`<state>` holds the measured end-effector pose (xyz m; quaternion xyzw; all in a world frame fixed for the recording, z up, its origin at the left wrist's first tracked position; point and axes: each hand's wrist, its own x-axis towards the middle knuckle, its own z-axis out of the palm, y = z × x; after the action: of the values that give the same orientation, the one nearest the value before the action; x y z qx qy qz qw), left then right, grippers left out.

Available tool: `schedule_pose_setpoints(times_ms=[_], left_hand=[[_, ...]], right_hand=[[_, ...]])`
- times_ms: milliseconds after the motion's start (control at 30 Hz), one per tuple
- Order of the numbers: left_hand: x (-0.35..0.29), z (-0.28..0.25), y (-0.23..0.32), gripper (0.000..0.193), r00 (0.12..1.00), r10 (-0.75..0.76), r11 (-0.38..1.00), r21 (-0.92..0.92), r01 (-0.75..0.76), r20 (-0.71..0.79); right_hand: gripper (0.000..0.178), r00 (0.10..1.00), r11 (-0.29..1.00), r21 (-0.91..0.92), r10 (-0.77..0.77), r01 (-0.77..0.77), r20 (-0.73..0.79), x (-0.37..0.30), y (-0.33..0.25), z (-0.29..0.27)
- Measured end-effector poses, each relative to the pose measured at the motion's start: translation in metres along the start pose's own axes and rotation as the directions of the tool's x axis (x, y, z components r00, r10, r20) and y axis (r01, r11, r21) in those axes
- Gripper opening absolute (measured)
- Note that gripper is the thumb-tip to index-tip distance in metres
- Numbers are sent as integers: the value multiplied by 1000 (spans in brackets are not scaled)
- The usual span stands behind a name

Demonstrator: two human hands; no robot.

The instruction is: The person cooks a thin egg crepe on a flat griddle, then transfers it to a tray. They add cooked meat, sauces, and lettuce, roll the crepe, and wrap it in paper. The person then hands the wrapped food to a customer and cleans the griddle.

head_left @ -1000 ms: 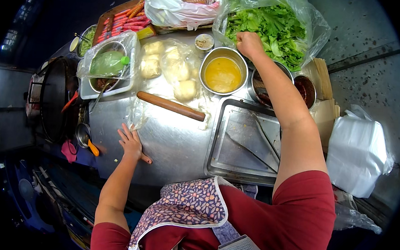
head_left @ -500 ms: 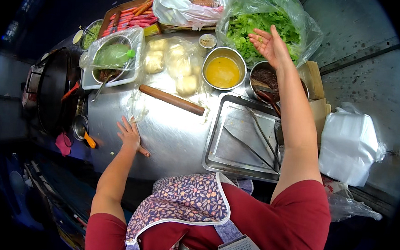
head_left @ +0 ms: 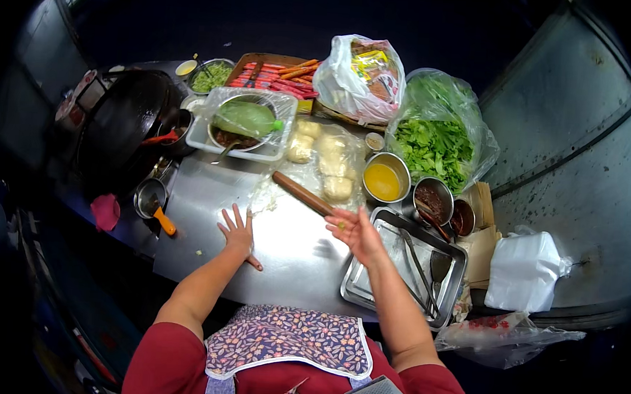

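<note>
Rolling pin (head_left: 303, 193): wooden, lies flat on steel table (head_left: 289, 268), slanted from 10 to 4 o'clock, its near end just beside R fingertips. Not gripped.

Nearest: patterned apron (head_left: 285, 339) at 6 o'clock, both forearms coming up from it.

L hand (head_left: 237, 235): palm down on table, fingers spread, empty, approx. 7 o'clock of the pin.

R hand (head_left: 357, 232): open, fingers loosely curled, palm part turned up, no grasp. Small yellowish speck on palm; can't tell what. Hand sits over table edge of steel tray (head_left: 359, 293).

Tray at 4 o'clock: holds tongs (head_left: 418, 265) and spatula (head_left: 439, 266), no food in it.

Sheet area between the hands and pin: bare, apart from thin clear film w/ a few crumbs at pin's far end.

Beyond pin, 12 o'clock: dough balls (head_left: 332, 165), several, round, under plastic. None flattened.

1–2 o'clock: bowl of yellow liquid (head_left: 384, 181), two small pots of dark sauce (head_left: 431, 198), bag of greens (head_left: 434, 143).

10–11 o'clock: wok (head_left: 125, 124), tub w/ bowl (head_left: 246, 118), sausages (head_left: 276, 75) furthest back.

Judgement: ingredients laid out, prep done; rolling not begun, no dough on work area, all balls left to do.
</note>
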<state>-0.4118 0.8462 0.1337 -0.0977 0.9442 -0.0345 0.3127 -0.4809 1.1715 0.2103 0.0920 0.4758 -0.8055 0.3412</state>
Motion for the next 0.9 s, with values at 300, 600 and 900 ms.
schedule_pose_setpoints(times_ms=[300, 600, 900], left_hand=[[-46, 62, -55, 62, 973, 75, 84, -971, -224, -218], [-66, 53, -138, 42, 952, 307, -777, -577, 252, 3], [-56, 123, -281, 42, 961, -276, -658, -734, -168, 27]], right_hand=[[55, 986, 901, -403, -165, 158, 18, 1, 82, 151], [33, 864, 418, -769, -367, 484, 344, 18, 154, 259], [33, 993, 620, -777, -102, 111, 60, 19, 199, 182]])
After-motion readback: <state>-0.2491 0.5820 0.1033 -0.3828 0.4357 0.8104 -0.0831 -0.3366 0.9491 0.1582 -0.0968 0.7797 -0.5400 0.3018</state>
